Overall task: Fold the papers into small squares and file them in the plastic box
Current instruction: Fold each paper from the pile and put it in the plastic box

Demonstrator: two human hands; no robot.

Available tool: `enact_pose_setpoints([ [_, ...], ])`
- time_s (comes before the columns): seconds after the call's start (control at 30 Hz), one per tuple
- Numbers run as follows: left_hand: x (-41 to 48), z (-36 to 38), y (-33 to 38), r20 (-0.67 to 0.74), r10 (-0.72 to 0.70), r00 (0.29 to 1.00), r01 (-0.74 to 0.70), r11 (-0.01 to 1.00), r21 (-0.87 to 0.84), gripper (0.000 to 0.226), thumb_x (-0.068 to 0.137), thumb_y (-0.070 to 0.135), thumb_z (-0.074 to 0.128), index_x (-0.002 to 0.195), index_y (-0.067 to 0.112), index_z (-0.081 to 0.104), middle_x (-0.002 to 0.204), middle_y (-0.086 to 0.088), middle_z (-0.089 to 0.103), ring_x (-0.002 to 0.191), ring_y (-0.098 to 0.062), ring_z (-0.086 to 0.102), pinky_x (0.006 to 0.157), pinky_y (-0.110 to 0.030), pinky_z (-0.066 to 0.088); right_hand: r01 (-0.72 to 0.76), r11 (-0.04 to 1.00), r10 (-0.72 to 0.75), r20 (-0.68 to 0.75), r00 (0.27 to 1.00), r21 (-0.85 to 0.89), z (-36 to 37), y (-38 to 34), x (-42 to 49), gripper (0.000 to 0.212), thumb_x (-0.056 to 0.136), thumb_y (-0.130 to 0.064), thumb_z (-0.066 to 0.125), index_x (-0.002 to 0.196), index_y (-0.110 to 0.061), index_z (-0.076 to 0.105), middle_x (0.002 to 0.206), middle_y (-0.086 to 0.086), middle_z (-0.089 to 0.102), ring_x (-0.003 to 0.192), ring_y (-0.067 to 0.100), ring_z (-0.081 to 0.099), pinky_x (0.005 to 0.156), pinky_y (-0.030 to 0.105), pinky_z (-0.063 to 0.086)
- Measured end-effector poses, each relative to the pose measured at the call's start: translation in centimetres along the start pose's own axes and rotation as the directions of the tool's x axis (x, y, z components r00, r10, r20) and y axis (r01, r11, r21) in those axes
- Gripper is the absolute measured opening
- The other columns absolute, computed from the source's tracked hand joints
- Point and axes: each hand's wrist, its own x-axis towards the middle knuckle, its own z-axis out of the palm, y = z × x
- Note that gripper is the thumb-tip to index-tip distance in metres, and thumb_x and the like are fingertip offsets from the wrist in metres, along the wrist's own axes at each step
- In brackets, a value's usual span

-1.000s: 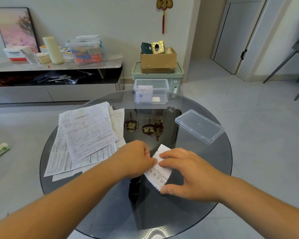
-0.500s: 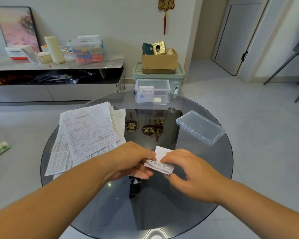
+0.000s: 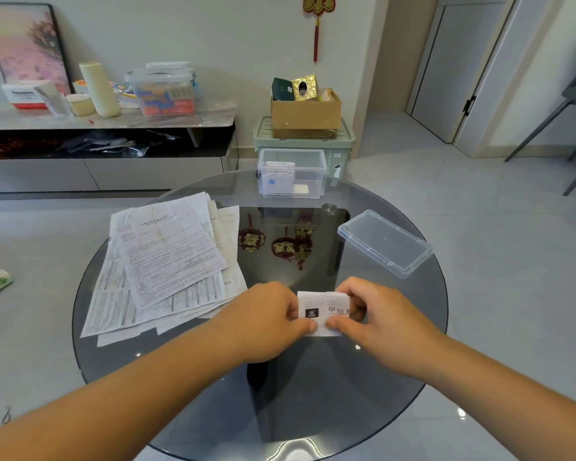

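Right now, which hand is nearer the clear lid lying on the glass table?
Right. The right hand pinches the folded paper, just in front of the lid; the left hand pinches its other edge, farther left, beside the paper stack.

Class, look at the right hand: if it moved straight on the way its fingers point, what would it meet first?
Probably the left hand, which pinches the other side of the same folded paper; the right hand points leftward across it.
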Motion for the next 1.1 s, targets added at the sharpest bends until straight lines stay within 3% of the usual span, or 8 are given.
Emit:
enact_pose_setpoints([
  [0.13, 1.0, -0.3, 0.2, 0.023, -0.097, 0.995, 0.097, 0.995, 0.022, 0.035, 0.091, 0.047, 0.067, 0.066, 0.023, 0.060, 0.079, 0.005, 0.069, 0.067, -0.015, 0.066, 0.068, -0.028, 0.056, -0.152, 0.988, 0.152, 0.010, 0.988, 0.013, -0.3, -0.4, 0.9, 0.035, 0.080, -0.044, 0.079, 0.103, -0.036, 0.054, 0.075, -0.014, 0.066, 0.077, 0.007, 0.062, 0.074, 0.030, 0.049],
  [0.27, 1.1, -0.1, 0.4, -0.019, -0.110, 0.994, 0.111, 0.992, 0.061, 0.033, 0.087, 0.046, 0.071, 0.073, 0.029, 0.047, 0.095, 0.007, 0.069, 0.082, -0.014, 0.067, 0.074, -0.028, 0.060, -0.170, 0.985, 0.170, 0.018, 0.985, -0.042, -0.3, -1.0, 1.1, 0.044, 0.079, -0.048, 0.079, 0.106, -0.037, 0.047, 0.076, -0.016, 0.063, 0.082, 0.008, 0.060, 0.090, 0.040, 0.050],
  [0.4, 0.7, 0.4, 0.4, -0.115, 0.033, 0.993, -0.024, 0.996, 0.081, 0.022, 0.087, 0.045, 0.071, 0.097, 0.033, 0.055, 0.102, 0.012, 0.054, 0.088, -0.011, 0.057, 0.080, -0.029, 0.056, -0.132, 0.988, 0.133, 0.007, 0.991, -0.083, -0.2, -1.0, 0.9, 0.045, 0.082, -0.049, 0.075, 0.105, -0.038, 0.038, 0.077, -0.016, 0.060, 0.084, 0.007, 0.056, 0.097, 0.039, 0.040],
  [0.5, 0.7, 0.6, 0.1, -0.043, 0.067, 0.997, -0.065, 0.997, 0.049, 0.035, 0.085, 0.050, 0.072, 0.116, 0.042, 0.057, 0.111, 0.009, 0.043, 0.097, -0.011, 0.052, 0.083, -0.023, 0.050, -0.127, 0.986, 0.127, -0.009, 0.992, -0.104, -0.4, -1.1, 0.8, 0.049, 0.082, -0.050, 0.075, 0.111, -0.039, 0.036, 0.085, -0.018, 0.053, 0.092, 0.008, 0.049, 0.094, 0.036, 0.038],
  [0.67, 1.2, 0.1, 0.2, 0.007, -0.013, 1.000, 0.013, 1.000, -0.004, 0.044, 0.079, 0.047, 0.081, 0.115, 0.046, 0.056, 0.112, 0.007, 0.041, 0.097, -0.013, 0.052, 0.079, -0.021, 0.047, -0.064, 0.984, 0.070, 0.031, 0.997, -0.167, -0.1, -0.7, 0.8, 0.026, 0.085, -0.053, 0.070, 0.099, -0.039, 0.053, 0.103, -0.016, 0.047, 0.108, 0.012, 0.042, 0.096, 0.036, 0.033],
  [0.93, 2.4, -0.2, 0.3, 0.081, -0.062, 0.995, 0.068, 0.995, -0.070, 0.043, 0.075, 0.032, 0.088, 0.109, 0.038, 0.063, 0.122, 0.004, 0.054, 0.099, -0.022, 0.060, 0.080, -0.026, 0.058, -0.076, 0.989, 0.096, 0.166, 0.981, -0.124, -1.7, 0.7, 0.9, 0.022, 0.083, -0.049, 0.075, 0.095, -0.054, 0.057, 0.107, -0.016, 0.046, 0.115, 0.011, 0.039, 0.094, 0.034, 0.025],
  [1.1, 2.1, 0.0, 0.1, -0.065, 0.000, 0.998, 0.000, 1.000, -0.010, 0.023, 0.084, 0.044, 0.077, 0.105, 0.038, 0.071, 0.116, 0.007, 0.050, 0.101, -0.013, 0.054, 0.089, -0.026, 0.050, -0.063, 0.987, 0.089, 0.180, 0.980, -0.147, -1.9, 0.7, 1.0, 0.021, 0.090, -0.040, 0.068, 0.099, -0.056, 0.058, 0.111, -0.014, 0.047, 0.115, 0.012, 0.038, 0.094, 0.032, 0.024],
])
